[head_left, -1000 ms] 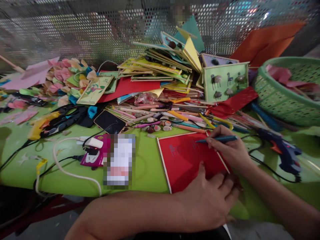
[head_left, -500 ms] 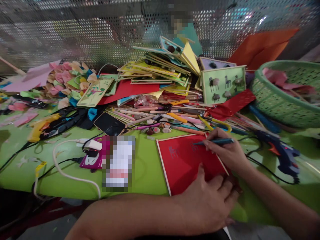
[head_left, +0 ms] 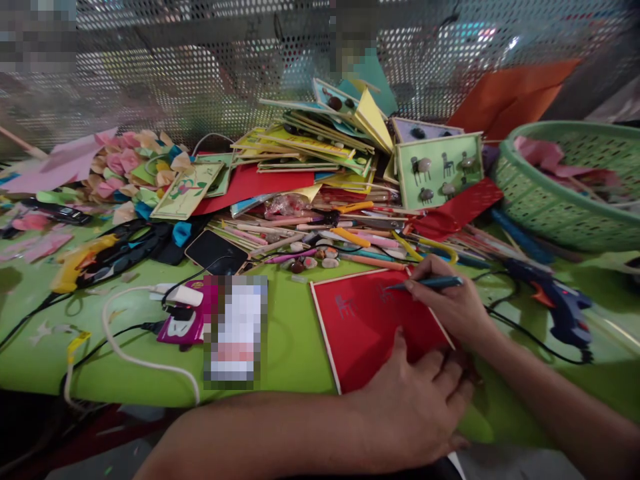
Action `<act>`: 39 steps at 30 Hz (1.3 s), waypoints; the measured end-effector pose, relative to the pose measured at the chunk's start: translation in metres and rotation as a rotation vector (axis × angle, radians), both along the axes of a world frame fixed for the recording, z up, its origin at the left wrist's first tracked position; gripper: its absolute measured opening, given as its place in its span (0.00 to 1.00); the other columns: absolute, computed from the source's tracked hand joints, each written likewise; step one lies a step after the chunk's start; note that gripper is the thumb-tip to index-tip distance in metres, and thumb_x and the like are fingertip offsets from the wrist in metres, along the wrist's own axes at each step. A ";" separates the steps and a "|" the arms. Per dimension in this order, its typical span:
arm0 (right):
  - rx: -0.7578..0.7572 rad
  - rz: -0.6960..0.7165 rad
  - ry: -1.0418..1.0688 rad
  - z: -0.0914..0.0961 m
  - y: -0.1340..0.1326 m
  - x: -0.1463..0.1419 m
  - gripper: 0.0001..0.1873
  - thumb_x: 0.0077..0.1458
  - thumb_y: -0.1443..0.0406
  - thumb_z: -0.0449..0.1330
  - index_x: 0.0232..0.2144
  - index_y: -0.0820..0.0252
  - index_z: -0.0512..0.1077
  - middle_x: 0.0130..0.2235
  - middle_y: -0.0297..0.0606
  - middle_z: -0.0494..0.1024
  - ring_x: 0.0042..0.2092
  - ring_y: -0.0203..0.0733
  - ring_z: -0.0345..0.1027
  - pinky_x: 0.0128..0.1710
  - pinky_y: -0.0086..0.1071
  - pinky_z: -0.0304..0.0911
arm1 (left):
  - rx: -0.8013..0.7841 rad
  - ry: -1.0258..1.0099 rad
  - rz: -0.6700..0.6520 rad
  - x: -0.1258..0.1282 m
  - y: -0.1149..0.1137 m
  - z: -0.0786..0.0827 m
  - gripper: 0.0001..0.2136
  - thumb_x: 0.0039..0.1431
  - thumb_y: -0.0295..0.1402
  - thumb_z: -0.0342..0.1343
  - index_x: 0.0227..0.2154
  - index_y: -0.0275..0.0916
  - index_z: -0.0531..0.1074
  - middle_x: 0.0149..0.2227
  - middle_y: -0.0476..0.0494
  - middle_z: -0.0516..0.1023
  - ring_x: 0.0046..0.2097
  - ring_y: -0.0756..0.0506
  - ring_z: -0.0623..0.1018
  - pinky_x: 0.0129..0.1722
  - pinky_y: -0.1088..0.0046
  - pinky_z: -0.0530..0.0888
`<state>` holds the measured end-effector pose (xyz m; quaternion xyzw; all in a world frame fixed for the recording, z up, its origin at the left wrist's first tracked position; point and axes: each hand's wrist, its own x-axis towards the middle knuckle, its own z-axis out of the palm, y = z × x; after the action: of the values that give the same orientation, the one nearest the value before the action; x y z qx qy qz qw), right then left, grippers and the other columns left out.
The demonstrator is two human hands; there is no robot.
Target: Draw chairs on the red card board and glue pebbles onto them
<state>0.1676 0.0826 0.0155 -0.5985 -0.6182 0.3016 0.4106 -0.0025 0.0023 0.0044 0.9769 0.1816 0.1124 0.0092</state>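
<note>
A red card edged with thin pale sticks lies on the green table, with dark written strokes near its top. My right hand pinches a dark blue pen, its tip at the second group of strokes. Flat across the card's lower right part rests my left hand, its thumb pointing up and its fingers spread. That hand and forearm cover the card's lower edge. To the left of the card lies a phone with a lit, blurred screen.
Behind the card lie pens, painted stones and a pile of stick-framed cards. A blue glue gun is at right, near a green basket. A yellow glue gun, purple power strip and cables occupy the left.
The camera view has shifted slightly. The pen tip stays at the second group of strokes, and my left hand keeps its place on the card.
</note>
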 end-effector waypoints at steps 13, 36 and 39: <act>-0.068 0.036 0.022 0.002 -0.002 -0.001 0.11 0.55 0.57 0.65 0.27 0.52 0.68 0.25 0.30 0.71 0.28 0.40 0.62 0.30 0.35 0.58 | 0.005 0.014 -0.001 0.001 -0.001 -0.002 0.28 0.76 0.45 0.41 0.68 0.33 0.64 0.70 0.34 0.65 0.66 0.34 0.65 0.58 0.40 0.71; 0.019 -0.034 -0.039 -0.002 0.002 0.003 0.08 0.53 0.62 0.64 0.26 0.52 0.67 0.25 0.29 0.69 0.29 0.40 0.60 0.31 0.35 0.56 | -0.017 0.015 -0.004 0.001 0.000 -0.001 0.27 0.76 0.45 0.40 0.67 0.34 0.65 0.70 0.35 0.66 0.66 0.36 0.66 0.60 0.40 0.70; 0.016 -0.029 -0.048 -0.003 0.002 0.004 0.08 0.53 0.62 0.64 0.26 0.52 0.67 0.25 0.29 0.69 0.29 0.40 0.60 0.31 0.35 0.56 | -0.004 0.000 -0.002 0.002 -0.001 -0.003 0.26 0.76 0.44 0.39 0.67 0.34 0.66 0.70 0.35 0.66 0.65 0.35 0.66 0.59 0.40 0.70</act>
<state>0.1720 0.0849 0.0129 -0.6113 -0.6215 0.2761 0.4048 -0.0007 0.0016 0.0015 0.9771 0.1806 0.1118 0.0113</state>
